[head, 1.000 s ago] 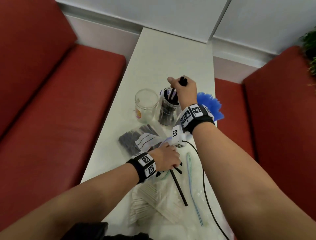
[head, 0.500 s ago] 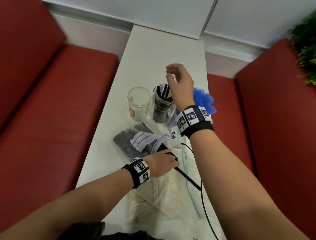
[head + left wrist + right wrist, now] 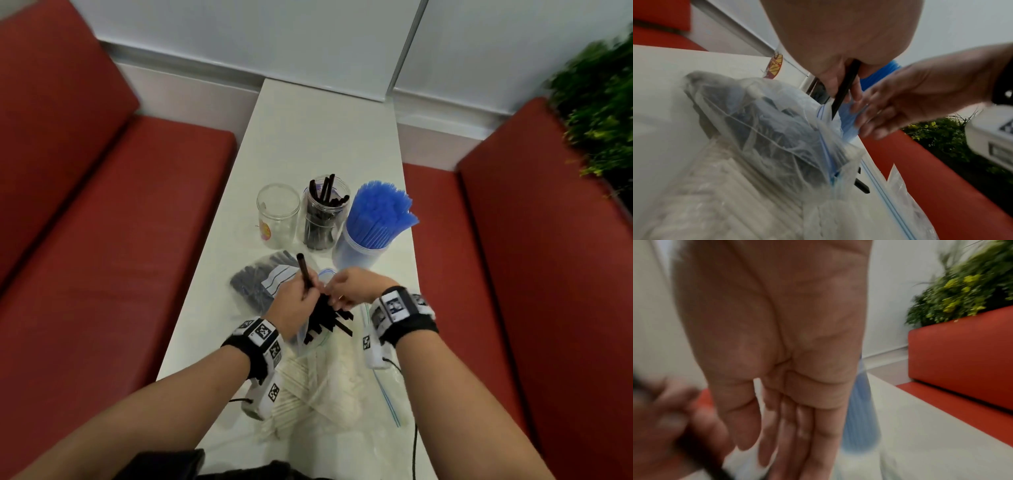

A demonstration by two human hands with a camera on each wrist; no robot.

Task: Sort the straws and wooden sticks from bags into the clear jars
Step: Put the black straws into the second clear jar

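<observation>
Black straws (image 3: 322,317) — thin, matte, bunched in left hand (image 3: 296,306) grip above the table (image 3: 325,144), one poking toward 12 o'clock. Right hand (image 3: 356,287) at 3 o'clock — fingers straight, touching bunch.

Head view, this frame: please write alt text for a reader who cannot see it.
Over a white table, the left hand grips a bunch of black straws while the open right hand reaches toward them. Beyond stand an empty clear jar, a jar of black straws and a jar of blue straws.
</observation>
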